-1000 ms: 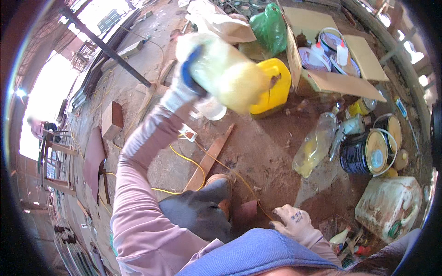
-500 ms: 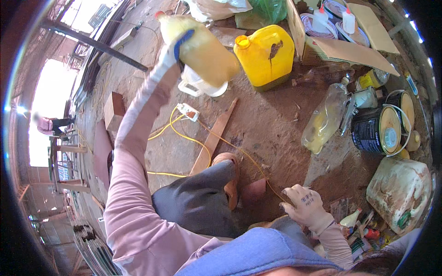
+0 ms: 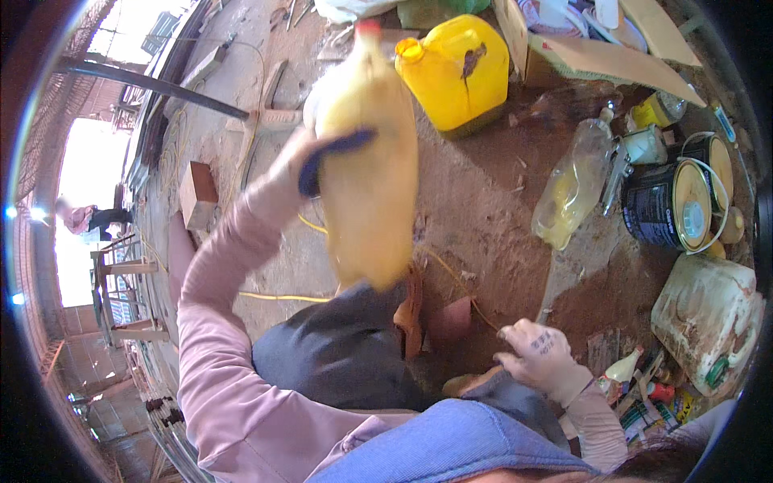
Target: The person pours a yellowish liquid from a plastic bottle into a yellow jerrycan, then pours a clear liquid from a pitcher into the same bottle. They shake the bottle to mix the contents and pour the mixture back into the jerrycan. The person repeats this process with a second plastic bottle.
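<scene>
My left hand (image 3: 317,163) is wrapped around a large clear plastic bottle (image 3: 372,201) with a red cap, holding cloudy yellowish liquid. The bottle is raised above my left knee, cap end away from me; it is smeared by motion. A dark blue patch shows where my hand meets the bottle. Lower right, my right hand (image 3: 541,358) wears a whitish glove with dark print on its back. Its fingers are loosely bent, thumb apart, with nothing seen in them, near my right knee. Beyond the bottle stands a yellow jerrycan (image 3: 459,76), its spout uncapped and its side stained dark.
On the right lie a clear bottle (image 3: 573,189) with some yellow liquid, paint pails (image 3: 664,209) and a dirty white jerrycan (image 3: 700,314). An open cardboard box (image 3: 580,56) stands at the far right. A yellow cable (image 3: 286,297) crosses the dirt floor. Another person (image 3: 84,217) is far left.
My left hand has brought the bottle closer and turned it more lengthwise toward me. It now covers the white jug and the socket strip. My right hand has barely moved.
</scene>
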The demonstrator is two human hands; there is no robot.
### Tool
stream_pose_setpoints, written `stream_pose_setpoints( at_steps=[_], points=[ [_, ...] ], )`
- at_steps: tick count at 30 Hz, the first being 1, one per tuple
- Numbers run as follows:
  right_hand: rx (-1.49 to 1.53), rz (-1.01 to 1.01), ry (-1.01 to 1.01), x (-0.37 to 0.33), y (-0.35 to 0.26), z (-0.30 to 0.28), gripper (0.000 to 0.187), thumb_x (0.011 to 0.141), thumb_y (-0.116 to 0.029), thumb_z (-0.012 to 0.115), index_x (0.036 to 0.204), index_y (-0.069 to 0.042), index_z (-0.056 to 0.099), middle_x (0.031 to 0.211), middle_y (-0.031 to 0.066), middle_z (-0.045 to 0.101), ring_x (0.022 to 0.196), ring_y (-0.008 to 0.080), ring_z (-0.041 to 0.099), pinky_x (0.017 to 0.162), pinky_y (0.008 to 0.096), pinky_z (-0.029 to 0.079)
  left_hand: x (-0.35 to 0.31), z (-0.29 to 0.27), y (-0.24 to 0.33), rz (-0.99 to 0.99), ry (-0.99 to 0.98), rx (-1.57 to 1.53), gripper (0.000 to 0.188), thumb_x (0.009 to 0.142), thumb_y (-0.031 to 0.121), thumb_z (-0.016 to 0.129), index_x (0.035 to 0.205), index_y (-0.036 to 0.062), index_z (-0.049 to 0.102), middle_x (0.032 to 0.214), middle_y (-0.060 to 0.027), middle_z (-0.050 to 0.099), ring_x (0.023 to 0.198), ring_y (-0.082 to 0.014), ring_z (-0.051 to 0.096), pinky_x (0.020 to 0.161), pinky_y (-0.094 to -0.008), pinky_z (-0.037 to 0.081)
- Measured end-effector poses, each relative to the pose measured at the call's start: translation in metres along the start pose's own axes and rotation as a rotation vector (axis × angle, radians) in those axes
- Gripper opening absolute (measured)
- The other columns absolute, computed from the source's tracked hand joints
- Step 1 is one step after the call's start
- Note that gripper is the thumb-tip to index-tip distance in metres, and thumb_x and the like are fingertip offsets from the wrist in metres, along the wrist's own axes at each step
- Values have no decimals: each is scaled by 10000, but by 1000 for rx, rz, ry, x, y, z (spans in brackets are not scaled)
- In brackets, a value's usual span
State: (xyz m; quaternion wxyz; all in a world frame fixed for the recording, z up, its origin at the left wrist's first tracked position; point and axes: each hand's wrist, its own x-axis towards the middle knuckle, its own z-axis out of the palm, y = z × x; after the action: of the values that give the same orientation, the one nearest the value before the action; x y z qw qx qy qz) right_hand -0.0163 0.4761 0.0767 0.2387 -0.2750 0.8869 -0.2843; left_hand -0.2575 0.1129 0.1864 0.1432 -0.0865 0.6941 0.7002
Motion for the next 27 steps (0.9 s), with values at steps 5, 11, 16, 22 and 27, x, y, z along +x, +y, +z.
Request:
stream_pose_setpoints(
  at_steps=[5,11,16,22,27],
  points=[
    [67,-102,172,9,-6,-6,355,821,-320,754,1075,-107,626,921,99,607,846,302,667,702,441,543,23,-36,20,328,35,25,452,993,219,663,1374,-6,573,1294,-93,659,1151,-164,652,1038,-349,506],
    [-45,-152,516,34,22,-38,337,799,-217,797,1056,-74,633,908,134,612,800,350,636,670,469,524,-43,27,-51,-93,-279,163,836,729,135,921,1430,-24,495,1303,-103,651,1206,-201,620,1071,-378,480],
    [221,45,702,51,-3,-113,273,871,-56,724,1120,29,649,972,180,655,881,350,679,774,381,536,7,-13,-45,4,53,-96,616,829,131,835,1367,25,553,1195,-123,699,1030,-226,712,911,-363,593],
    [60,80,600,32,11,-83,223,866,-68,693,1070,11,655,973,172,641,848,357,668,747,395,531,-42,13,-48,-180,-245,106,630,927,226,748,1473,40,494,1383,-100,619,1249,-201,616,1088,-367,474],
    [87,32,608,40,5,-92,259,852,-136,712,1073,-15,656,977,171,639,873,383,660,751,446,530,38,-15,-29,-27,-100,-111,566,948,199,725,1444,29,511,1333,-138,640,1191,-226,654,1036,-391,530]
  ],
)
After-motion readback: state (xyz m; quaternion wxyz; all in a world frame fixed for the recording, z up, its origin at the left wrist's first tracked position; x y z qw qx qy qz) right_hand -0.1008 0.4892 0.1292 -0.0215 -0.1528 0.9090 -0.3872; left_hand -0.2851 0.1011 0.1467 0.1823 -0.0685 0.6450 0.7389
